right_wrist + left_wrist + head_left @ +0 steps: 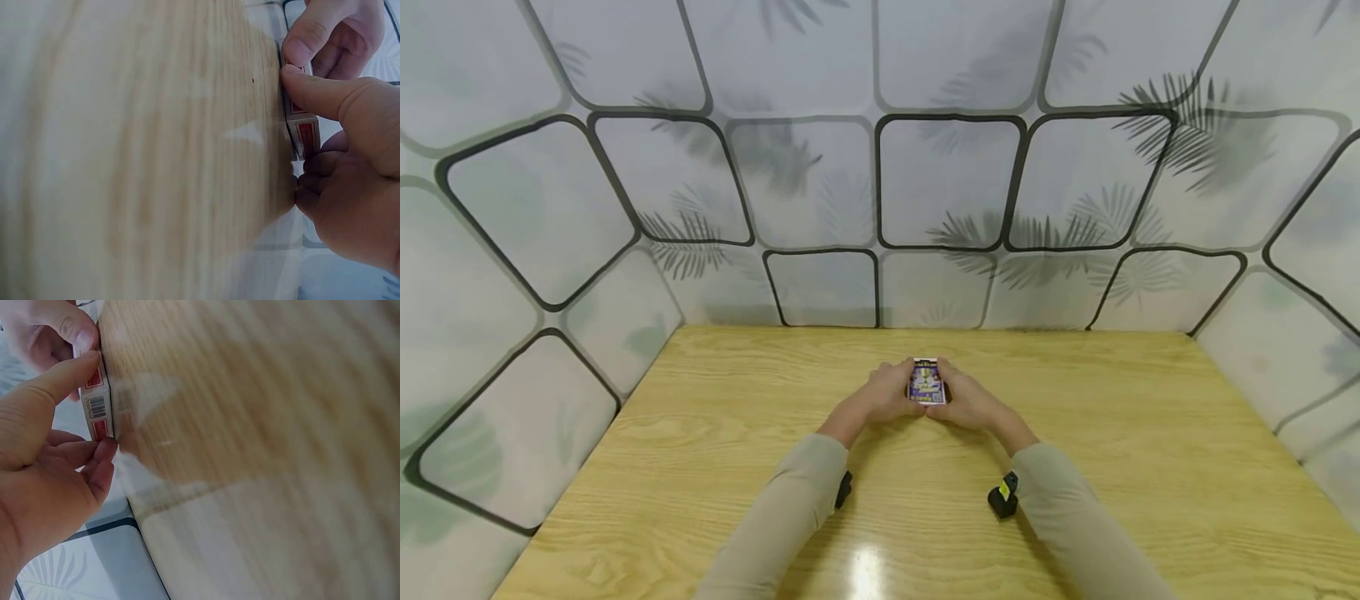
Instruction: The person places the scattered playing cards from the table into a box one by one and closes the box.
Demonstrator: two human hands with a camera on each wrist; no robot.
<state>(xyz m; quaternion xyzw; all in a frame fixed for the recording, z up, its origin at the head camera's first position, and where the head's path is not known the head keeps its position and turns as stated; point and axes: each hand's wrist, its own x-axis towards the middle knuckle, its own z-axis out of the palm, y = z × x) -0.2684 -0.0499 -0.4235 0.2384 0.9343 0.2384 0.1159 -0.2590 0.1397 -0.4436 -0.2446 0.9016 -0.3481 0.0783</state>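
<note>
A small flat card box [926, 383], its top printed purple and yellow with a white edge, lies on the wooden table between my two hands. My left hand [892, 390] grips it from the left, thumb on the near side and fingers curled round the left end. From the right, my right hand [967, 400] holds it in the same way, the thumb tips close together. In the left wrist view the near side of the box [97, 407] shows a barcode and red panels. The right wrist view shows a red panel on the box [307, 134] beside the right fingers.
The wood-grain table [700, 467] reaches back to a patterned cloth wall [820, 287] close behind the hands. More of this cloth stands at the left and right sides. A black wrist camera [1003, 497] sits under the right sleeve.
</note>
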